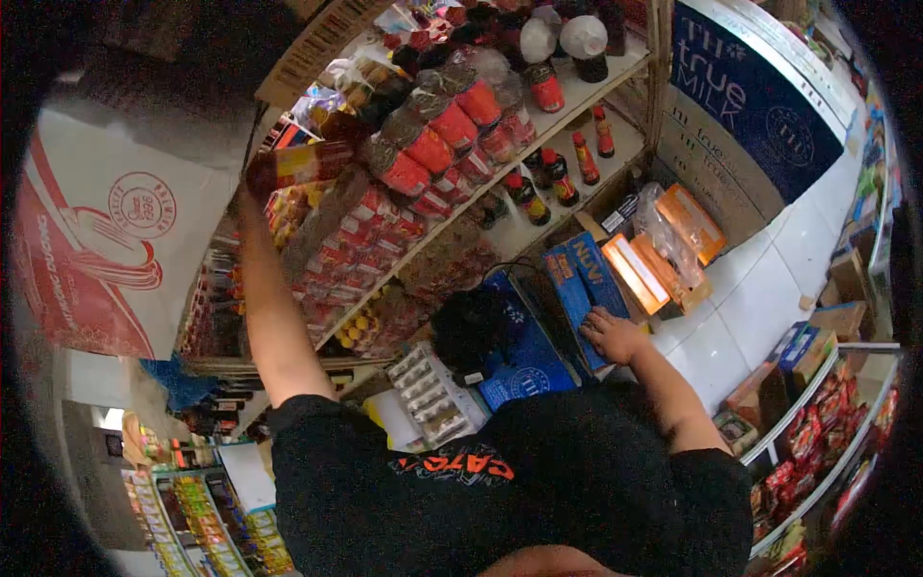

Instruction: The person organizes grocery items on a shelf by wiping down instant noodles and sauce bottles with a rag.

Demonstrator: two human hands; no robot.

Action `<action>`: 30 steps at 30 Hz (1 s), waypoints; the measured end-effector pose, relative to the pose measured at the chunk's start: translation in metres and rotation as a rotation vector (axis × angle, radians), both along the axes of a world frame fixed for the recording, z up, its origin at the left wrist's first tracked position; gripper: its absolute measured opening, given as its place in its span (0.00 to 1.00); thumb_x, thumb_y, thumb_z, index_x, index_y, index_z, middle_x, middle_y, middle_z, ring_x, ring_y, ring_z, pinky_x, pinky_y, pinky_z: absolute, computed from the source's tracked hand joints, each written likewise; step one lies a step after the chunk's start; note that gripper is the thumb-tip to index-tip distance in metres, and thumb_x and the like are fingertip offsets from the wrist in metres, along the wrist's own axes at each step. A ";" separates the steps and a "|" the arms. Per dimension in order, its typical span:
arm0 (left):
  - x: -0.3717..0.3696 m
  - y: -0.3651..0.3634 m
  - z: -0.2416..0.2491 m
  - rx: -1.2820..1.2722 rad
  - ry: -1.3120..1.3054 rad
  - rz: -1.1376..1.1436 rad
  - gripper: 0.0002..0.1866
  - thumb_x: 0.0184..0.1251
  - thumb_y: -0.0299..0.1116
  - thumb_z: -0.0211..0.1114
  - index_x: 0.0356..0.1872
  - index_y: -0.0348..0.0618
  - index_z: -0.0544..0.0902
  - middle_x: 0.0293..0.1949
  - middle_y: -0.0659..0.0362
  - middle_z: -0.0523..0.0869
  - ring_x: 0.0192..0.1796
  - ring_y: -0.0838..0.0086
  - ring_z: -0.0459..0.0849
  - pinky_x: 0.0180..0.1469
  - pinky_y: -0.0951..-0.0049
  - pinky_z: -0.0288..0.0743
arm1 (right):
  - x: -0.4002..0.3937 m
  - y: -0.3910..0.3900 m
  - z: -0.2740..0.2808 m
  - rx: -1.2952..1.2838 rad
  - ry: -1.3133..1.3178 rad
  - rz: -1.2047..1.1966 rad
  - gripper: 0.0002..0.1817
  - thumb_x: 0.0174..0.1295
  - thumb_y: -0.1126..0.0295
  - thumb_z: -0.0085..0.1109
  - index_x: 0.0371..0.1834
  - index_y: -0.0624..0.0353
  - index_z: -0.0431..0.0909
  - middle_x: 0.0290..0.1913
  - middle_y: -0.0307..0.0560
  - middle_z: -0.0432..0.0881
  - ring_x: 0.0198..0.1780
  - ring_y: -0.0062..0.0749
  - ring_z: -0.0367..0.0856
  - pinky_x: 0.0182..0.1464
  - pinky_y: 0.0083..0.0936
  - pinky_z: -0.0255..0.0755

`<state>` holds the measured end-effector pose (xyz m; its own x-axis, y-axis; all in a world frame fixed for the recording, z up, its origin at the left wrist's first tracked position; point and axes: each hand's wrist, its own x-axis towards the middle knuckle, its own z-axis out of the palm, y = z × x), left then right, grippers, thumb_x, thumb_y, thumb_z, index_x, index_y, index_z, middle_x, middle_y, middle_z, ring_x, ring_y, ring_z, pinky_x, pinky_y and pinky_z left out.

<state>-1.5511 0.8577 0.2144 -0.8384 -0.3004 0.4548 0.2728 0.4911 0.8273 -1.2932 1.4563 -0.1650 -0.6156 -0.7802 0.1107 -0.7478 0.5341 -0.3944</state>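
We seem mid-reach: left hand (252, 197) at the shelf's (620, 67) left edge, finger state unclear; right hand (613, 337) spread-fingered on the blue box (592, 287). Such reaching likely calls for steady bracing.

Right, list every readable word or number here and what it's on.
"TH true MILK": big carton, upper right.
"NUVI": blue box.
"Since 1996", apparently ringed by "QUALITY PREMIUM": white-red carton, left; its side lettering is blurred, perhaps ending "DUONG".
Shirt: orange lettering, not surely readable.
Labels on the bottles and red-labelled jars: too small or blurred.
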 end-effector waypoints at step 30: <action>0.261 0.460 -0.128 0.577 0.101 -0.315 0.40 0.42 0.42 0.67 0.57 0.40 0.58 0.47 0.47 0.71 0.47 0.57 0.75 0.49 0.62 0.71 | -0.045 0.027 0.215 -0.946 -0.498 0.089 0.24 0.60 0.61 0.46 0.58 0.59 0.63 0.59 0.52 0.63 0.63 0.42 0.57 0.63 0.34 0.49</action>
<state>-1.2900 1.3174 0.0863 -0.8878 -0.2662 0.3753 0.4206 -0.1387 0.8966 -1.3378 1.4832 0.0504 -0.7033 -0.5534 0.4462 -0.4102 -0.1967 -0.8905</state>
